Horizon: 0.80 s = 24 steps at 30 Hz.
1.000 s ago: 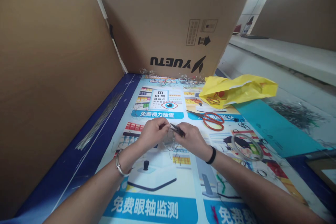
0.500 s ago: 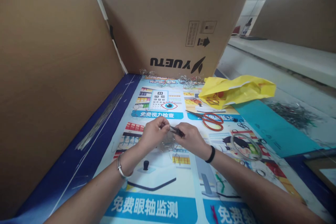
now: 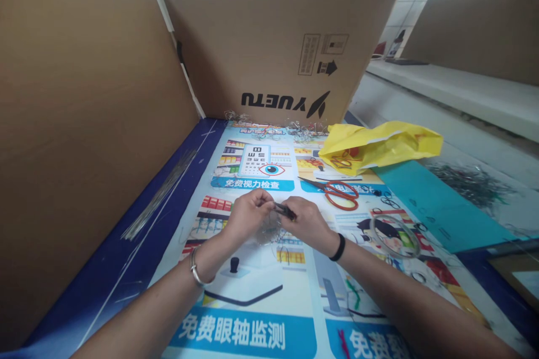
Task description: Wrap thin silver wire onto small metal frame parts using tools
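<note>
The small dark pliers (image 3: 286,211) lie inside the right grip (image 3: 306,220), their tip directed to the left grip (image 3: 249,214), above the middle of the surface (image 3: 185,196). The right grip is closed around them. The left grip has its fingertips pinched together at this tip; what is between them, I cannot tell. Thin wires (image 3: 268,230) are just below. Farther, toward the right edge, lie orange-handled scissors (image 3: 342,196).

pliers (image 3: 285,211): dark | scissor handles (image 3: 328,190): orange-red | bag (image 3: 354,130): yellow | wristband (image 3: 339,248): black | sheet (image 3: 304,322): blue-white print
</note>
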Tool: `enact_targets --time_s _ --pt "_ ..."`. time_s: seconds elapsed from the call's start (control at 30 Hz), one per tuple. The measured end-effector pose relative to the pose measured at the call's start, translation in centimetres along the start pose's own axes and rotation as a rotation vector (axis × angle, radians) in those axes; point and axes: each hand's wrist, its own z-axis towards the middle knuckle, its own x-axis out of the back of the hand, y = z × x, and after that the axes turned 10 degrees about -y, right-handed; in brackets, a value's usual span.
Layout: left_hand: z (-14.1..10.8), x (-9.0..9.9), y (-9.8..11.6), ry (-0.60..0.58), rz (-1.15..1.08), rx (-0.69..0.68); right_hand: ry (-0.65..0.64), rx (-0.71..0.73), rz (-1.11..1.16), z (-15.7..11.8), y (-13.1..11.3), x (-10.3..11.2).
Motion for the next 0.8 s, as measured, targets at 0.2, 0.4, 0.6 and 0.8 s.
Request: enact_targets --time_s 0.2,0.4,0.6,0.8 --pt "0.0 -0.1 -0.2 -0.009 0.053 -0.047 0.008 -0.014 0.016 -0.1 -0.1 -0.1" --pt "0.2 -0.3 -0.5 -0.012 -0.006 -0.019 0.001 -0.055 0.036 -0.1 -0.2 0.0" --pt "-0.1 -0.3 0.3 0.018 -0.027 -0.001 -0.009 -0.089 0.044 0.0 -0.2 0.1" --pt "-0.1 -0.4 0.5 0.047 -0.045 -0.034 -0.002 -0.105 0.063 0.1 -0.3 0.3"
